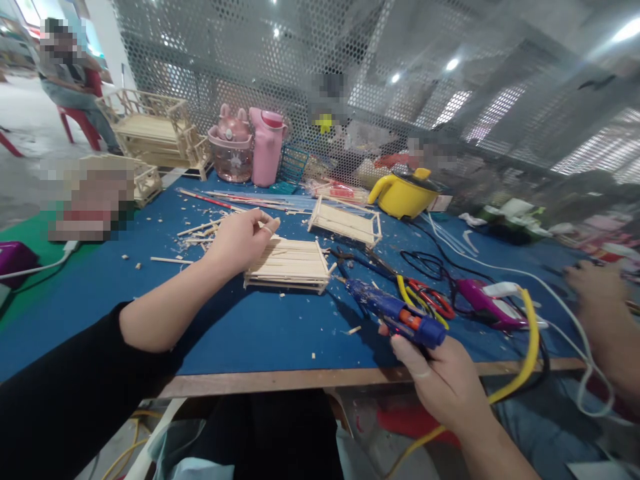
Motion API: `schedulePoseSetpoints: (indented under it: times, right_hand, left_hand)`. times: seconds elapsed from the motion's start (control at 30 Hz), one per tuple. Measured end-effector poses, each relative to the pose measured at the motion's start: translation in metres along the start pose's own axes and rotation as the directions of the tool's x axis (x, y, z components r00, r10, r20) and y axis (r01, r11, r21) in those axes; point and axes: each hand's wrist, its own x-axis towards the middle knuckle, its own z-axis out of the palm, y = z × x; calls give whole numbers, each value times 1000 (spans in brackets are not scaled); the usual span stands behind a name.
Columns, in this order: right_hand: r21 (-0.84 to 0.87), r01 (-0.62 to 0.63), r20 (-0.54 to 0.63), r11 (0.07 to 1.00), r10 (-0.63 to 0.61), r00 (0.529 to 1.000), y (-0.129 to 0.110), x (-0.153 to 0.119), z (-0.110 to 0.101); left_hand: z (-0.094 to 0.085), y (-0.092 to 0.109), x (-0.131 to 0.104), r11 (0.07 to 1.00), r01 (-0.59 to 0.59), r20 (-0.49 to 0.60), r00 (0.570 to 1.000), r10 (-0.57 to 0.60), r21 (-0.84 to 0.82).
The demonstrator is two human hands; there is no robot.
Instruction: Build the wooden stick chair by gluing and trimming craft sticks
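Right hand [443, 373] wraps the glue gun [373, 297], presumably for aiming at the stick frame [290, 261]. Left hand [243, 239]: grip curled, closure and contents unclear.

Mixed indoor light, soft shadows and a wide-lens stretch.
Brightness at the upper left washes the floor [23, 173] pale, while lamps [453, 65] make white spots overhead, the largest glaring in the top right corner. The metal mesh [210, 47] looks grey and hazy. Soft dark shadows lie on the blue worktop [280, 333] beneath the left forearm [200, 283] and the glue gun [373, 299]. The middle is fairly clear; the co-worker's arm [603, 333] is blurred. Wide-angle distortion stretches the black sleeve [75, 393], and blocky pixels hide the seated person's [75, 87] head.
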Motion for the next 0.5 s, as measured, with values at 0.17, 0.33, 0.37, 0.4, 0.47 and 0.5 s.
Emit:
schedulePoseSetpoints:
  times: [0.17, 0.33, 0.37, 0.4, 0.47, 0.5]
  right_hand:
    - [5, 7, 15, 1000, -7, 1000, -1, 1, 0]
    - [5, 9, 15, 1000, -9, 1000, -2, 3, 1]
    - [7, 10, 20, 1000, -10, 1000, -3, 3, 1]
    - [9, 11, 26, 1000, -11, 1000, -3, 3, 2]
    - [12, 11, 36, 1000, -12, 999, -2, 4, 3]
    - [14, 12, 37, 1000, -12, 999, -2, 4, 3]
  left_hand:
    - [0, 1, 0, 1000, -3, 1, 1000, 3, 17]
    - [0, 1, 0, 999, -8, -3, 1000, 8, 34]
    - [1, 1, 0, 999, -12, -6, 1000, 12, 34]
    - [1, 1, 0, 999, -17, -8, 1000, 17, 33]
    - [1, 0, 0, 999, -26, -13, 1000, 27, 31]
    - [1, -1, -1, 999, -30, -15, 999, 30, 30]
